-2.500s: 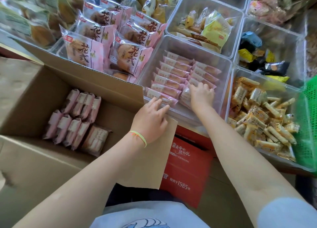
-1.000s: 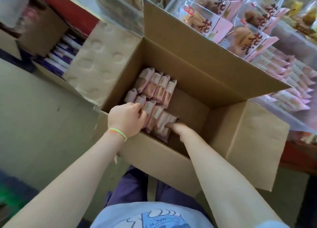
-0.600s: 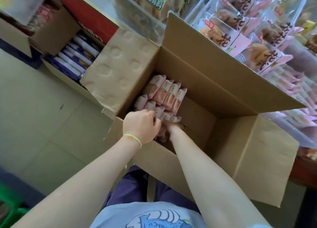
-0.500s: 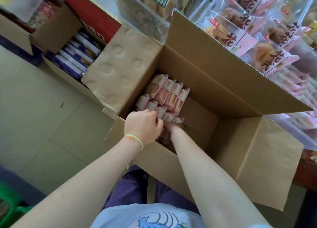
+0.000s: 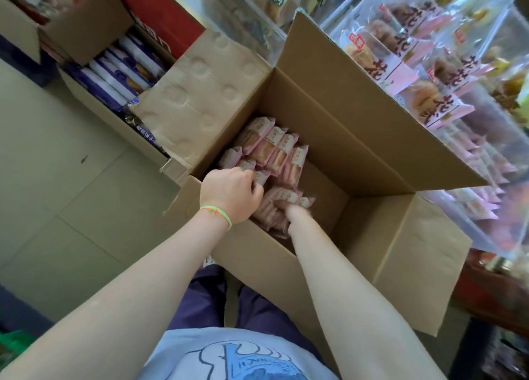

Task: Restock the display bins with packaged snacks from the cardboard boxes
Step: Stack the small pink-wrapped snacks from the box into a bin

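Observation:
An open cardboard box [image 5: 337,139] stands in front of me with its flaps spread. Small pink snack packs [image 5: 274,150] lie in rows along its left inner side. My left hand [image 5: 229,193], with a green band on the wrist, is curled over the nearest packs at the box's near rim. My right hand [image 5: 289,213] reaches down inside, fingers wrapped around a bunch of the pink packs. The clear display bin [image 5: 469,162] with matching pink packs is at the right edge, beyond the box flap.
A second open carton [image 5: 94,99] with purple and white packets sits on the floor at upper left. Larger pink pastry bags [image 5: 400,65] fill bins at upper right. A red carton [image 5: 160,16] stands behind. Pale floor tiles [image 5: 57,193] lie to the left.
Both hands left the display bin and went down into the cardboard box. My right hand has closed around a bunch of packs, and my left hand has drawn in over the neighbouring ones.

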